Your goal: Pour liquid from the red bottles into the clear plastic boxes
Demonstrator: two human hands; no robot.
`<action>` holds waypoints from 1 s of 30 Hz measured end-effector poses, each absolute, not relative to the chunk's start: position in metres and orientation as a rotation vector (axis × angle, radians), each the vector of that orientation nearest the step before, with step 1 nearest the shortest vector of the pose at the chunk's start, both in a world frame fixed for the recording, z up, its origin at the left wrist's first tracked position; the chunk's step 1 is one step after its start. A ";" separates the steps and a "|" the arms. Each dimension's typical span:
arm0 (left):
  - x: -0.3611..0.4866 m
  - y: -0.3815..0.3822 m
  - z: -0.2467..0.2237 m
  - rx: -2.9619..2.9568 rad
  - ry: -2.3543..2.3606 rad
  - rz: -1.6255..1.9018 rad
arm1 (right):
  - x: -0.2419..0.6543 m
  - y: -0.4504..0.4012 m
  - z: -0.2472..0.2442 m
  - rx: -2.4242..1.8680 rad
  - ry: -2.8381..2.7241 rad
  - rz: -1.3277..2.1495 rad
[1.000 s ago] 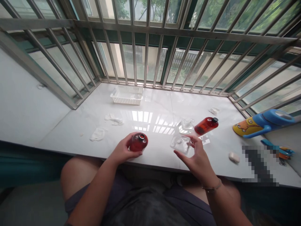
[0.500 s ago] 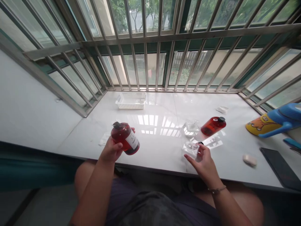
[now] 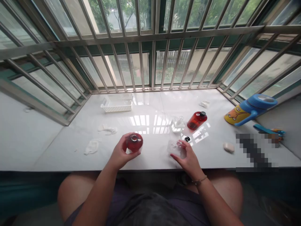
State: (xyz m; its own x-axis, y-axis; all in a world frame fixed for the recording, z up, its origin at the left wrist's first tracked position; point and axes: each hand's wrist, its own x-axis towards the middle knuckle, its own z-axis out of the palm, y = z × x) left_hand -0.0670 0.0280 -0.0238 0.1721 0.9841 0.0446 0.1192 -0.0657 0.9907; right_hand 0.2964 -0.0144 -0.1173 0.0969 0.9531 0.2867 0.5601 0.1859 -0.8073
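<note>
A round red bottle point(image 3: 134, 143) stands nearly upright in my left hand point(image 3: 121, 153), its fingers and thumb wrapped round the sides. The neck faces up at me and looks uncapped. My right hand point(image 3: 187, 155) grips a small square clear glass bottle point(image 3: 173, 147) on the table between thumb and fingers. Just beyond those fingers lies a small black cap point(image 3: 187, 138). Another clear glass bottle point(image 3: 178, 124) sits behind, beside a second red bottle point(image 3: 197, 121) with a black cap, which appears tilted in this wide view.
A white perforated basket point(image 3: 117, 103) is at the back left. Crumpled white tissues point(image 3: 92, 147) lie at left, another point(image 3: 204, 104) at the back right. To the right are a blue and yellow cup point(image 3: 250, 110), a pale rounded object point(image 3: 229, 147) and a blurred-out patch. Metal bars point(image 3: 152, 62) border the back.
My left hand has brought the red bottle rightward and turned its neck up toward me. The right hand keeps the clear bottle, and the black cap now shows fully. The view has swung right.
</note>
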 end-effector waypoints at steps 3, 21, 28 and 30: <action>-0.045 0.028 -0.030 1.512 1.168 0.993 | 0.299 -0.013 -0.118 -1.505 -1.581 0.552; -0.018 0.046 -0.069 1.419 1.250 1.105 | 0.328 -0.003 -0.116 -1.598 -1.525 0.155; -0.030 0.049 -0.055 1.508 1.195 0.971 | 0.358 0.036 -0.108 -1.895 -1.688 0.187; -0.030 0.050 -0.047 1.565 1.228 0.959 | 0.360 0.038 -0.107 -1.889 -1.691 0.219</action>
State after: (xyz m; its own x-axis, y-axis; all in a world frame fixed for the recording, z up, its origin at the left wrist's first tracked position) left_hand -0.0299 0.0497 -0.0475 0.2061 0.9776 0.0439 0.2796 -0.1018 0.9547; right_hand 0.3597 0.0385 -0.1071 0.1795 0.9496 0.2568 0.8527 -0.0200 -0.5220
